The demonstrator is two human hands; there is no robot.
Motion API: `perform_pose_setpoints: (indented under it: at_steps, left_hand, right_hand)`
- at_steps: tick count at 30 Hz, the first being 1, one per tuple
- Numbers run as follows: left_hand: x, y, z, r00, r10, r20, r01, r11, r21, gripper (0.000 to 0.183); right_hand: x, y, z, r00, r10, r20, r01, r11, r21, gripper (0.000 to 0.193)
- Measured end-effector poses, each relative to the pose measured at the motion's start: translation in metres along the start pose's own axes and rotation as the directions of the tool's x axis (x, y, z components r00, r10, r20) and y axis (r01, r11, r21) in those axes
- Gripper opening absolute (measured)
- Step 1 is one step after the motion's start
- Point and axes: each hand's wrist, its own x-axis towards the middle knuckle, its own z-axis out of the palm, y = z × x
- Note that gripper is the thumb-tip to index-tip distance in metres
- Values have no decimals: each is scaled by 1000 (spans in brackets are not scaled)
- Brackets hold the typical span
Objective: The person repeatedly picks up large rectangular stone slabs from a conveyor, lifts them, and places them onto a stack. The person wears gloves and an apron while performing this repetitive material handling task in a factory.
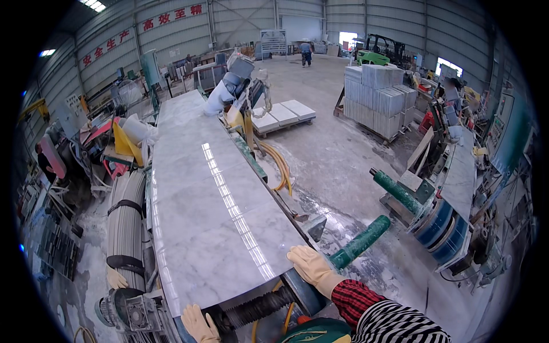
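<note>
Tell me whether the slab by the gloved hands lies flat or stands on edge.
Flat: the slab lies face-up, its top reflecting bright streaks.

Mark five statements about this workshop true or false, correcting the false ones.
1. The right hand is gloved. True.
2. The left hand lies mid-way along the long stone slab. False: it is at the near end, by the left corner.
3. The hose right of that slab is blue. False: it is yellow.
4. A green forklift stands in the background. True.
5. The forearm's striped sleeve is green and pink. False: black and white.
</note>
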Motion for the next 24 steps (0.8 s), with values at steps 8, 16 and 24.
perform_pose_setpoints:
  at_steps: [8,16,24]
  left_hand:
    - [-1,3,-6,999,28,-23,-29,999,-15,54]
    - [-2,7,-11,995,78,-56,-81,996,-45,51]
    - [2,-9,-9,999,19,-32,-18,1000,7,46]
  right_hand:
    - [-2,-2,-1,1000,-7,-8,7,1000,-11,21]
    - [-8,2,0,999,-33,-41,32,999,-14,24]
    - [0,4,56,959,223,-177,-227,974,0,12]
